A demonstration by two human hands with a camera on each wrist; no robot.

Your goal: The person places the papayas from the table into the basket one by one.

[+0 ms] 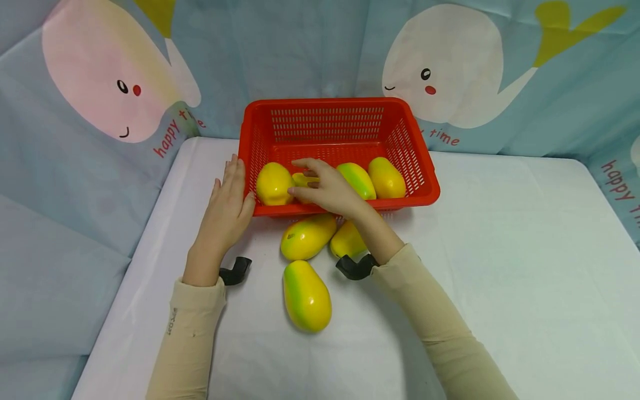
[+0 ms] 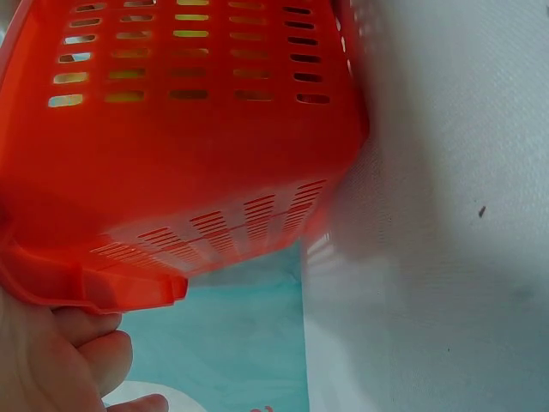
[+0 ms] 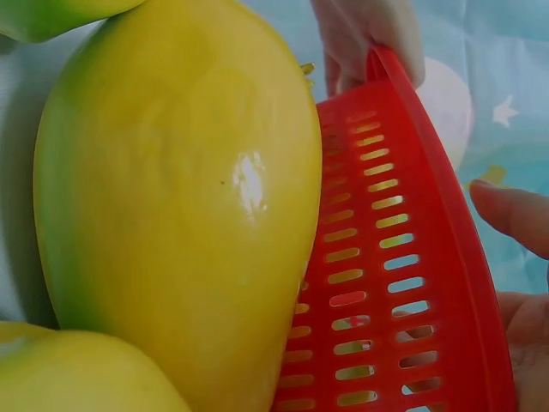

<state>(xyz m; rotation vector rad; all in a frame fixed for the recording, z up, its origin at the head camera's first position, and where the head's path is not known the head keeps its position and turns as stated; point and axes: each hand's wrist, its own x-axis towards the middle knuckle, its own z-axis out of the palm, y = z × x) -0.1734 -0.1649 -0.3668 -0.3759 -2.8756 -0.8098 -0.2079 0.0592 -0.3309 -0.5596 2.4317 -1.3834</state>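
A red plastic basket point(image 1: 330, 150) holds several yellow-green mangoes, among them a left mango point(image 1: 274, 183) and a right mango point(image 1: 387, 178). My left hand point(image 1: 227, 203) rests against the basket's left rim, its fingers straight along the edge; the left wrist view shows fingertips point(image 2: 107, 356) just past the rim. Over the front of the basket, my right hand point(image 1: 327, 189) has thumb and fingers spread apart above a partly hidden mango point(image 1: 302, 179). Nothing shows between them. In the right wrist view, a big mango point(image 3: 180, 197) outside the basket fills the near side.
Two mangoes lie against the basket's front, one on the left point(image 1: 307, 236) and one partly under my right wrist point(image 1: 347, 240). Nearer me is another mango point(image 1: 307, 297). The white table point(image 1: 510, 266) meets a blue whale-print curtain point(image 1: 310, 50) behind.
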